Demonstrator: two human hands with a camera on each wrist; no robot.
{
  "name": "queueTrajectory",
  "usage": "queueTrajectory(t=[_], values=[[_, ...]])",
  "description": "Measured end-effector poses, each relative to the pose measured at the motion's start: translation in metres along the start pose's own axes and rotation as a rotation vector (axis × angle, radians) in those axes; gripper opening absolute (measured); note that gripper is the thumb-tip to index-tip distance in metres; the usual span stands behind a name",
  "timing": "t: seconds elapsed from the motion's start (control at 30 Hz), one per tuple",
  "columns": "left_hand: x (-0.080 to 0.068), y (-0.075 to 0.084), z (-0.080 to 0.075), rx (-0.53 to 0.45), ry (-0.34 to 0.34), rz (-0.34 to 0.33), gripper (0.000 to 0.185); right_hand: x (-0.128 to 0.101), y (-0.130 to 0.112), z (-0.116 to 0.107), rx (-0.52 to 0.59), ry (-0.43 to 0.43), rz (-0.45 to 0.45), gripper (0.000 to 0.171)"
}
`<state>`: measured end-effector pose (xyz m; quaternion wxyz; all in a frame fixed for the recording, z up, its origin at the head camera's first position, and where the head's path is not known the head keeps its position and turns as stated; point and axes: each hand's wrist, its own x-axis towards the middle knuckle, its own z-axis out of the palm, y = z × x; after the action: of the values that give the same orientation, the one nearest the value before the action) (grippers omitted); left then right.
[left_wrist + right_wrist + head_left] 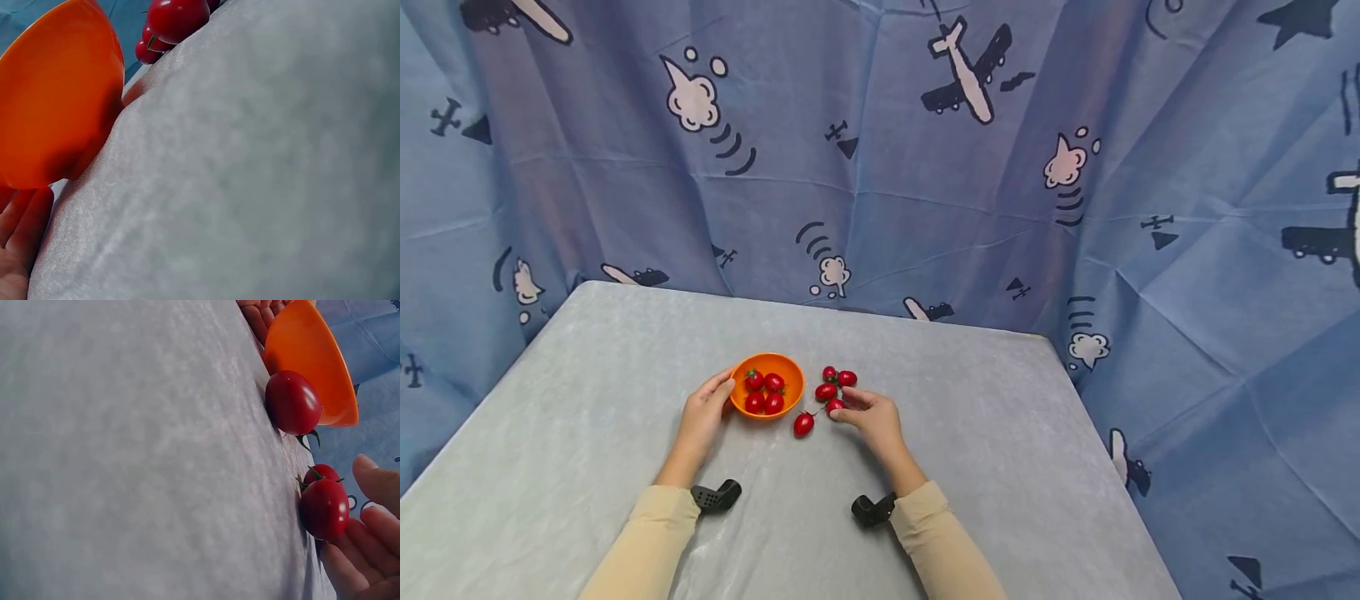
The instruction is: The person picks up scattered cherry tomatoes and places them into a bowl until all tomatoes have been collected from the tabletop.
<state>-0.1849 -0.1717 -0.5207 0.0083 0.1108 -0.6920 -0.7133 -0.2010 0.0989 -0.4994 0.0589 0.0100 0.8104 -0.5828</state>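
Observation:
An orange bowl (793, 385) sits on the table with several red cherry tomatoes (774, 382) inside. My left hand (700, 414) holds the bowl at its left side, thumb at the rim; in the left wrist view its fingers (28, 222) lie against the bowl's lower wall. Right of the bowl, my right hand (876, 422) reaches around a cherry tomato (835, 406), thumb and fingers spread on either side. In the right wrist view a gap shows between the thumb (378, 484) and that tomato (325, 509). A single cherry tomato (803, 425) with a green stem lies nearer me.
More cherry tomatoes (847, 378) lie in a loose cluster just beyond my right hand. A pale cloth covers the table (1000, 433). Behind it hangs a blue curtain (895, 208) with airplane prints. A black device (872, 510) is strapped at each wrist.

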Motion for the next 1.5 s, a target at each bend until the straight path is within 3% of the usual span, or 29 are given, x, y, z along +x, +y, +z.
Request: queueTrajectory(t=[0.2,0.6,1.07,1.5], values=[[0.001,0.002,0.0,0.011,0.0,0.011,0.05,0.003,-0.002,0.006,-0.054,0.017,0.003,0.046],[0.001,0.001,-0.001,0.004,0.001,-0.01,0.05,0.003,-0.002,0.012,-0.057,0.066,-0.005,0.041],[0.0,0.001,-0.002,0.031,-0.006,-0.029,0.051,0.004,0.006,0.01,-0.084,0.063,-0.018,0.038],[0.001,-0.004,0.0,0.002,0.016,0.015,0.051,0.003,0.008,0.0,-0.081,0.051,0.021,0.033]])
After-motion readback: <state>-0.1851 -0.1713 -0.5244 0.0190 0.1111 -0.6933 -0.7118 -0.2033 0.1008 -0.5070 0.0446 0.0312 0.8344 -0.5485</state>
